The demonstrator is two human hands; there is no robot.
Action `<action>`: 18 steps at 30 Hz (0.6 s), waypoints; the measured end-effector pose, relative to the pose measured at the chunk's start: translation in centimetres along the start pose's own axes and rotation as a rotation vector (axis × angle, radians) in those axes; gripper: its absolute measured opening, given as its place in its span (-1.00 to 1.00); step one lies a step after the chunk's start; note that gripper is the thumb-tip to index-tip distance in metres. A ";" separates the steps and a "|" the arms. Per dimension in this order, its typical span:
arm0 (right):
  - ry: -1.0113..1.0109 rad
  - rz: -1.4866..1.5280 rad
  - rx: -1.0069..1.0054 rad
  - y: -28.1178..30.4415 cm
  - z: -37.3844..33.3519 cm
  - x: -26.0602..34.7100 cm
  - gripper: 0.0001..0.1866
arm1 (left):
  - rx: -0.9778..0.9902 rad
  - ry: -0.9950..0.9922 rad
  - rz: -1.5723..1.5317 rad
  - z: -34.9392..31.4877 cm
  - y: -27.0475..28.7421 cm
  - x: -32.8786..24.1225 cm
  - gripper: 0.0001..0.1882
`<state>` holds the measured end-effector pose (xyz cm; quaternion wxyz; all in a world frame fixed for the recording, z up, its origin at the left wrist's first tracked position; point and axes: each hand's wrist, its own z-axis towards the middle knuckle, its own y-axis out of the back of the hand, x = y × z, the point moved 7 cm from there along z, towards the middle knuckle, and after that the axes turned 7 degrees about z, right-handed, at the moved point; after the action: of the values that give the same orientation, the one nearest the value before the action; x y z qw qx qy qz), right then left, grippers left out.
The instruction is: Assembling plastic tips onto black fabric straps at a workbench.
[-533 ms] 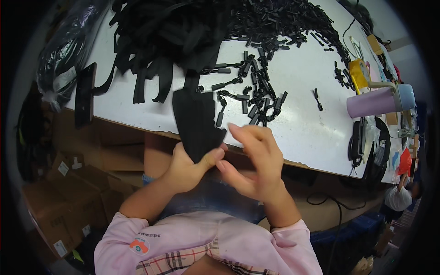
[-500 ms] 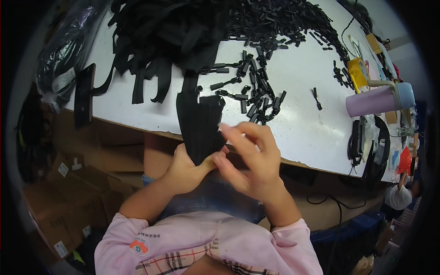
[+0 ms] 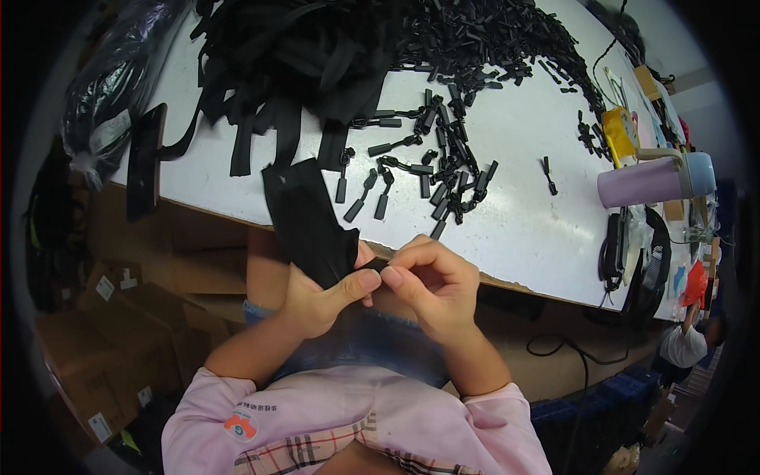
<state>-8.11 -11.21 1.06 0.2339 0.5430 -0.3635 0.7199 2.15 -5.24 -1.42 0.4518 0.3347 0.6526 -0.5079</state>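
Note:
My left hand is closed round a flat stack of black zipper tapes, which fans out over the table's front edge. Beside it, my right hand pinches the dark end of one tape between thumb and forefinger, close to my left thumb. Whether a slider is also in that pinch I cannot make out. Just beyond my hands, several black zipper sliders with long pulls lie loose on the white table.
A heap of black tapes covers the far left, with a large pile of sliders to its right. A dark phone-like slab rests at the left edge. A lilac tumbler lies at right. Cardboard boxes stand below left.
The tape stack has tilted left and drawn back, uncovering sliders on the table. My right hand has come down from spread fingers to a pinch at a tape end.

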 end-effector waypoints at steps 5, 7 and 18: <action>0.076 -0.164 0.054 -0.8 0.2 0.7 -0.97 | -0.097 -0.119 0.172 -0.5 0.1 -0.8 -0.80; 0.088 -0.124 0.065 -1.1 0.2 0.5 -0.97 | -0.099 -0.226 0.290 -0.6 0.5 -1.2 -0.78; 0.418 -1.023 -0.082 -1.4 6.4 1.0 -0.94 | -0.175 0.046 -0.124 0.2 1.5 0.1 -0.79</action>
<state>-3.46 -15.43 3.28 0.6420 0.4862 -0.0268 0.5922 3.52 -5.05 -2.08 0.4317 0.2646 0.7243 -0.4680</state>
